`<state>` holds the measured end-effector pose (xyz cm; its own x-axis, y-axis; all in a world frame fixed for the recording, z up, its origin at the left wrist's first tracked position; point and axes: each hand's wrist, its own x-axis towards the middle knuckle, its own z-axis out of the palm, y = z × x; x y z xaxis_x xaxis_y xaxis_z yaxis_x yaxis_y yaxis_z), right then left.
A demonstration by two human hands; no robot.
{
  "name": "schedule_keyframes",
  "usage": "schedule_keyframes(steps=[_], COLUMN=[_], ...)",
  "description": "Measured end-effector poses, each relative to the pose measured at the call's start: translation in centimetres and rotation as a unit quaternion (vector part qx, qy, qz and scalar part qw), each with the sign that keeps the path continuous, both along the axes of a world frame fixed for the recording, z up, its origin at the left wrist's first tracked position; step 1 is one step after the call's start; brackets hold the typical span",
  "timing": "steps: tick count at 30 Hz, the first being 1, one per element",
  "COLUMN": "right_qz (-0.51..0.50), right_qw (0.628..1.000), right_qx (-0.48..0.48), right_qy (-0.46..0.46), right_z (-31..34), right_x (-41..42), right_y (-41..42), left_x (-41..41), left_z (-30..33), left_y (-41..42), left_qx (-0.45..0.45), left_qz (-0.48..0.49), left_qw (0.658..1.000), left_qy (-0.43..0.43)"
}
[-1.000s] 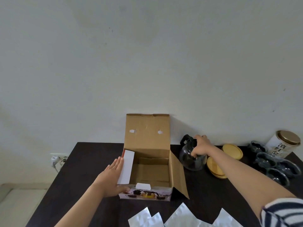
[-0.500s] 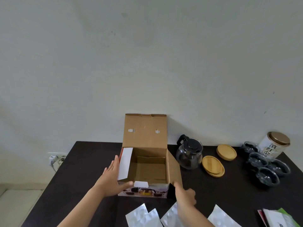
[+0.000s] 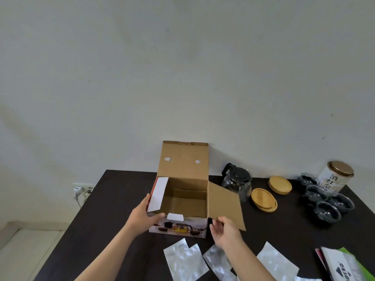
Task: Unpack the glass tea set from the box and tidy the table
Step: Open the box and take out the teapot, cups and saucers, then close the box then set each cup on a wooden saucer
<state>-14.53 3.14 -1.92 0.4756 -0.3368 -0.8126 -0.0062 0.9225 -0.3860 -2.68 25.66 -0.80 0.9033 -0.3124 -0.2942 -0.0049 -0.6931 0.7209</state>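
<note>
Nearest on the dark counter [image 3: 125, 199] lie crinkled silver foil wrappers [image 3: 185, 258]. The right hand [image 3: 226, 233] pinches the brown cardboard box [image 3: 185, 201] by its side flap; the left hand [image 3: 145, 217] clasps the front-left corner. A hard tug could swing the flap into the clear glass teapot [image 3: 237, 181] just behind. The box looks empty; beyond stand 4 glass cups [image 3: 324, 201].
</note>
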Motion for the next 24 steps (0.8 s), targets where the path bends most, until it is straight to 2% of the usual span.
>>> schedule_keyframes(steps=[3,5,8,10,13,15,20,24], right_qz=[-0.014,-0.024,0.033,0.103,0.195,0.226,0.229,0.217], right_qw=[0.997,0.98,0.896,0.843,0.781,0.758,0.726,0.72], right_qx=[-0.074,-0.193,-0.442,-0.527,-0.592,-0.612,-0.647,-0.659], right_qy=[0.026,0.042,0.033,-0.017,-0.035,-0.031,-0.028,-0.022], right_z=[0.3,0.7,1.4,1.4,0.5,0.1,-0.6,-0.6], right_x=[-0.4,-0.5,-0.9,-1.2,-1.3,-1.4,-1.3,-0.2], right_y=[0.5,1.2,2.6,3.4,4.1,4.4,4.3,3.6], left_x=[-0.4,-0.7,-1.3,-1.4,-1.5,-1.4,-1.5,-2.0], left_z=[-0.2,-0.3,-0.1,0.1,0.1,-0.2,-1.2,-2.2], left_y=[0.4,0.3,-0.1,-0.3,-0.5,-0.5,-0.3,-0.6], left_qx=[0.0,-0.004,0.005,0.029,0.053,0.071,0.067,0.12], left_qz=[0.008,0.012,0.005,-0.023,-0.075,-0.101,-0.121,-0.118], left_qw=[1.0,1.0,1.0,0.997,0.991,0.988,0.984,0.972], left_qy=[0.005,0.002,-0.027,-0.071,-0.101,-0.097,-0.112,-0.163])
